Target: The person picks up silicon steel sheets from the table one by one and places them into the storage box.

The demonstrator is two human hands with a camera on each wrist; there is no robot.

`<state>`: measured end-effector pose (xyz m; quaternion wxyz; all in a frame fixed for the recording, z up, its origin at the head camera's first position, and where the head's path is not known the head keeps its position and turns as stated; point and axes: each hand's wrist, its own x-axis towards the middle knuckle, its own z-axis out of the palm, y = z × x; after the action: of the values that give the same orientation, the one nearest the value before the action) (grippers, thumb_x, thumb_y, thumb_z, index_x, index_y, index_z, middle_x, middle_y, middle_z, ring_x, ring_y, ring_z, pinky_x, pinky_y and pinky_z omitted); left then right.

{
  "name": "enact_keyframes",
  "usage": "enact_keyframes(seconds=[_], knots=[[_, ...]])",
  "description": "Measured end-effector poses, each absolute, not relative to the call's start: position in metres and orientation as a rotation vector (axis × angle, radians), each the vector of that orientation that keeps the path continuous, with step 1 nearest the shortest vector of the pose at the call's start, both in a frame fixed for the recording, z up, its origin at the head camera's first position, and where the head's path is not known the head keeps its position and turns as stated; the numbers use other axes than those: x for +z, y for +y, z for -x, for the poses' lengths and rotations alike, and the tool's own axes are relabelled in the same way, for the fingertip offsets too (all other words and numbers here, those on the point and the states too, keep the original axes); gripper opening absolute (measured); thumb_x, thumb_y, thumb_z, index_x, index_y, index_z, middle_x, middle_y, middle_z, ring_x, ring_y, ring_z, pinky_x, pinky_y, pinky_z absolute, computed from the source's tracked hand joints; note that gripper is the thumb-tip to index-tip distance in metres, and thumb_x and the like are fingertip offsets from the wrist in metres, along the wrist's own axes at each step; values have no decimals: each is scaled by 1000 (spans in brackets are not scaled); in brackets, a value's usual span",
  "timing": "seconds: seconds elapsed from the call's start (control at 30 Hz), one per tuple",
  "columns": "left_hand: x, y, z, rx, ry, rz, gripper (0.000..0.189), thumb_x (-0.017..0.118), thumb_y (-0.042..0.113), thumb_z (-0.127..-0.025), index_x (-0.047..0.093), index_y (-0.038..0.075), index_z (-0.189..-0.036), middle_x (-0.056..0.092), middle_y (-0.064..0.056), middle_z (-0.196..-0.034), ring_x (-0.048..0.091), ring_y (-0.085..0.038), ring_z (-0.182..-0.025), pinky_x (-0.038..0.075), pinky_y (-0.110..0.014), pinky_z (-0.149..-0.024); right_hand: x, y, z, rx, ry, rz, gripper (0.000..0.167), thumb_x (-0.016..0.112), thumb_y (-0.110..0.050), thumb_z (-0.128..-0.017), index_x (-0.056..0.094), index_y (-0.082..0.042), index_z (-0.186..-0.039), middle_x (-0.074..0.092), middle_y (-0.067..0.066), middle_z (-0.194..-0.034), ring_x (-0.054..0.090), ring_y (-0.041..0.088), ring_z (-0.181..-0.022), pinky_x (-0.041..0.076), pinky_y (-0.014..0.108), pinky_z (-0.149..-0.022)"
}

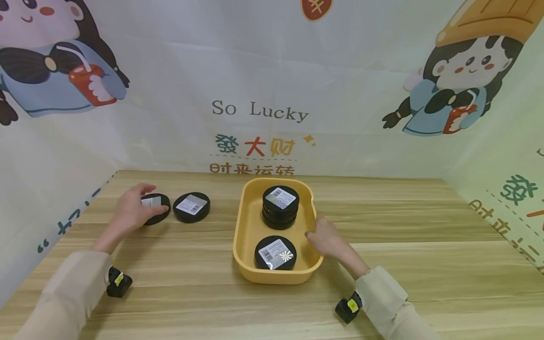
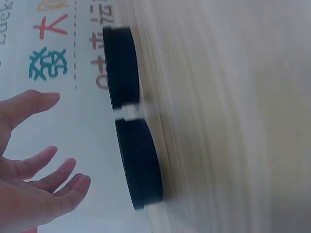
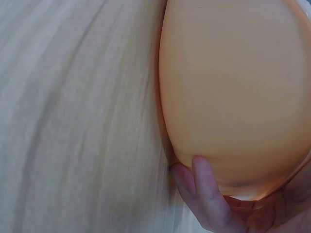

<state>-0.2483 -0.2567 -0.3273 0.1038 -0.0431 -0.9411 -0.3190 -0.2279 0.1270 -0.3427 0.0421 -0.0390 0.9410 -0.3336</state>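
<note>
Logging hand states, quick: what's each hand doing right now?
Left hand: open above the leftmost black disc, holding nothing.
Right hand: closed, gripping the yellow tray by its side.

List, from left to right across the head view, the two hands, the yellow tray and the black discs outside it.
Left hand → partly covered black disc → uncovered black disc → yellow tray → right hand.

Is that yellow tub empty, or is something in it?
Not empty: the yellow tub holds a stack of black discs and, in front, another disc.
</note>
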Motion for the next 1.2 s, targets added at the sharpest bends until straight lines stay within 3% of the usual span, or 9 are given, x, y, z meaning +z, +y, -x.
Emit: enact_keyframes(seconds=[0.5, 0.77, 1.0, 1.2], knots=[[-329, -278, 262, -887, -3011, -2, 116, 75, 40, -65, 1, -22, -129, 15, -48, -125, 21, -58, -114, 23, -60, -94, -342, 128, 227, -983, 2902, 131, 40, 51, -5, -80, 38, 16, -111, 52, 20, -84, 50, 24, -70, 45, 29, -55], [-334, -283, 268, -899, -3190, -79, 126, 74, 46, -63, -11, -23, -126, 16, -51, -121, 25, -58, -111, 25, -59, -94, -343, 128, 228, -1002, 2890, 124, 40, 51, -5, -80, 38, 15, -112, 52, 21, -87, 51, 24, -71, 46, 29, -55], [-341, -286, 274, -920, -3219, -54, 111, 74, 40, -66, 6, -27, -121, 34, -43, -109, 40, -47, -97, 35, -54, -88, -344, 128, 228, -995, 2902, 135, 39, 51, -5, -80, 39, 15, -111, 52, 20, -85, 51, 25, -71, 45, 30, -56], [-340, -285, 277, -758, -3259, -53, 94, 72, 41, -66, 24, -26, -110, 42, -35, -97, 45, -39, -84, 42, -46, -75, -344, 128, 228, -995, 2894, 135, 40, 51, -5, -80, 38, 15, -112, 52, 20, -86, 51, 24, -70, 46, 29, -55]])
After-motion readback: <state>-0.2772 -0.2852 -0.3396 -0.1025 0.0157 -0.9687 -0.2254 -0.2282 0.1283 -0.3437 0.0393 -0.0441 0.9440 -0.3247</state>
